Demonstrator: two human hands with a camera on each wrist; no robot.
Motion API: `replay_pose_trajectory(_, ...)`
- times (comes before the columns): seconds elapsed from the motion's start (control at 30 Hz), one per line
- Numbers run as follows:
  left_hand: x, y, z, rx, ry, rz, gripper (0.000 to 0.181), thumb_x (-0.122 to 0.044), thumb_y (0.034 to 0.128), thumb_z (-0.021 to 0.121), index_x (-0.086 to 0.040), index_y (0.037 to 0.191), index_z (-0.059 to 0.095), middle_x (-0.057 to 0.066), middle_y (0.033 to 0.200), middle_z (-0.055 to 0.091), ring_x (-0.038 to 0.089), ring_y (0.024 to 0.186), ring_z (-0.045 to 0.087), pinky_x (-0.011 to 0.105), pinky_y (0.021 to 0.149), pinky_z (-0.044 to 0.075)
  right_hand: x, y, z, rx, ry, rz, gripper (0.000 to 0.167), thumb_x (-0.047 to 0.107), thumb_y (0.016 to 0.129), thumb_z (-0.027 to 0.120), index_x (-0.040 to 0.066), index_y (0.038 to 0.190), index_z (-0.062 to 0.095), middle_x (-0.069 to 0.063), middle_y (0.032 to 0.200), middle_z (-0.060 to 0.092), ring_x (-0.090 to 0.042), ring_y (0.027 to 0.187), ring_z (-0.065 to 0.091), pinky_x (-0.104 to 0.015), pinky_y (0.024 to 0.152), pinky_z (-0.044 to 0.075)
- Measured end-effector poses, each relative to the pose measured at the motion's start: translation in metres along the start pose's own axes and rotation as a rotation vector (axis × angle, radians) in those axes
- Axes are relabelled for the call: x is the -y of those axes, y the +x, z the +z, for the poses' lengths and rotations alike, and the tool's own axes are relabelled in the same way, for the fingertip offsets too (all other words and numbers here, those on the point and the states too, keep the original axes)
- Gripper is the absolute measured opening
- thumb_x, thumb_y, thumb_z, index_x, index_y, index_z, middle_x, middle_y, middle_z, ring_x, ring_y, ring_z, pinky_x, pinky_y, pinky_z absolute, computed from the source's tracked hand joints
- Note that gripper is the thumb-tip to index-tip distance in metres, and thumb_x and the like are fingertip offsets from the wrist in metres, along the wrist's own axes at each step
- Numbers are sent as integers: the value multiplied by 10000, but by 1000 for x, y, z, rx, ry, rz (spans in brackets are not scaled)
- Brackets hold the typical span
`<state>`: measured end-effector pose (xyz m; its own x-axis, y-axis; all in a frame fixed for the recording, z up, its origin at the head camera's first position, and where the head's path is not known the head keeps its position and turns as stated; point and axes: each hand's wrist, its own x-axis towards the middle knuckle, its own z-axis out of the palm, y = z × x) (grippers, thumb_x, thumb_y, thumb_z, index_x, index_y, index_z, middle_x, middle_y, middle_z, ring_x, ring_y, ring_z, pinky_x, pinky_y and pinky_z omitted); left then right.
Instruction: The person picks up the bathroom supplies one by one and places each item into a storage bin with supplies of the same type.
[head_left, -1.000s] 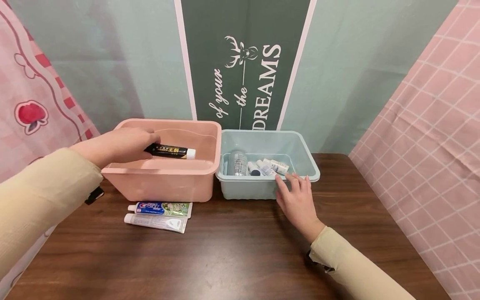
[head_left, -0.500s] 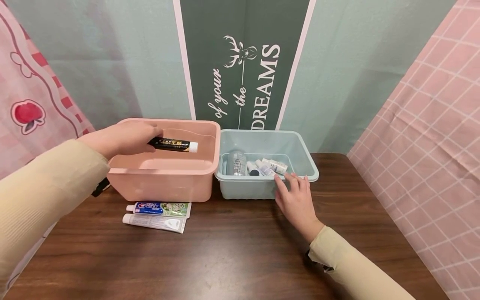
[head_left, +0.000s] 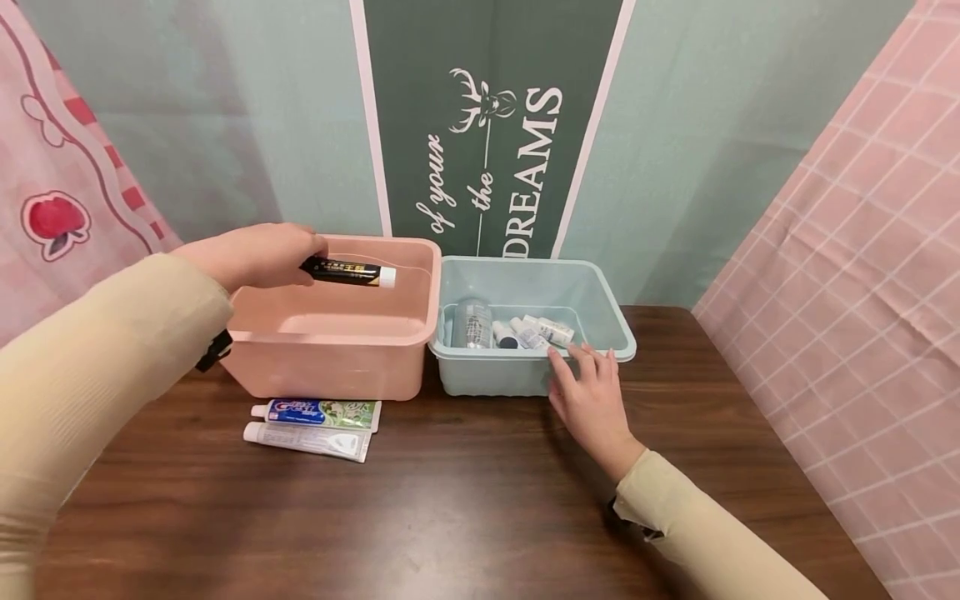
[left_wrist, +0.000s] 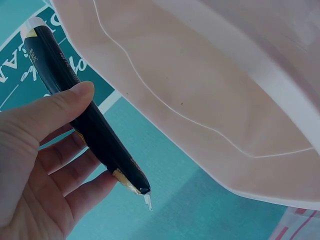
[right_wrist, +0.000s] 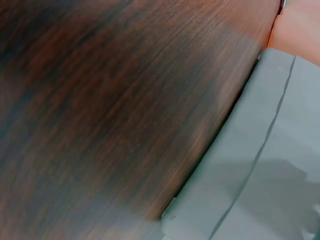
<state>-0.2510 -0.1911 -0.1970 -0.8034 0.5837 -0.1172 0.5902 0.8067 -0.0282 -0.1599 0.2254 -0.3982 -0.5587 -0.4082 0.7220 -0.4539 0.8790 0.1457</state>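
Since the earlier frame, the black tube had risen over the pink bin in the left hand, pinched between thumb and fingers. I saw its long axis run sideways — white cap toward the blue bin, where the right hand, well apart from it, rested with fingers spread at the front edge. Inside the blue bin I made out a clear bottle and, beside it, several small bottles — while two other tubes lay on the worktop just before the pink bin.
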Motion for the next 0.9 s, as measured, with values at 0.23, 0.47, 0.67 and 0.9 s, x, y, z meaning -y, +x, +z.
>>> replay_pose_trajectory(0.23, 2, 14, -3, 9, 24, 31, 181, -55, 786, 707, -12, 905, 577, 92, 836, 546, 245, 747, 520, 431, 704, 447, -1, -2, 1, 0, -6, 14, 428, 178, 827, 545, 49, 1235, 548, -265, 1143, 484, -477, 1041, 469, -697, 877, 308)
replay_pose_trajectory(0.47, 4, 30, -8, 69, 19, 8, 225, -62, 809, 692, 31, 981, 580, 124, 888, 578, 260, 783, 537, 430, 713, 453, -3, -1, -2, -13, -16, 10, 439, 173, 811, 569, 49, 1232, 552, -266, 1136, 494, -477, 1032, 478, -701, 868, 319)
replay_pose_trajectory(0.67, 10, 41, -9, 88, 15, 7, 252, -57, 825, 673, 55, 1024, 567, 153, 927, 594, 293, 835, 567, 446, 734, 463, -4, 1, -2, -18, -16, 9, 438, 173, 814, 565, 59, 1236, 552, -261, 1139, 493, -470, 1041, 471, -703, 870, 321)
replay_pose_trajectory(0.9, 19, 48, -9, 97, 17, 21, 292, -59, 822, 673, 96, 1037, 553, 205, 958, 589, 335, 872, 565, 467, 754, 459, -2, 1, 0, -17, -23, 7, 437, 170, 806, 573, 58, 1229, 558, -256, 1135, 490, -464, 1038, 471, -697, 871, 322)
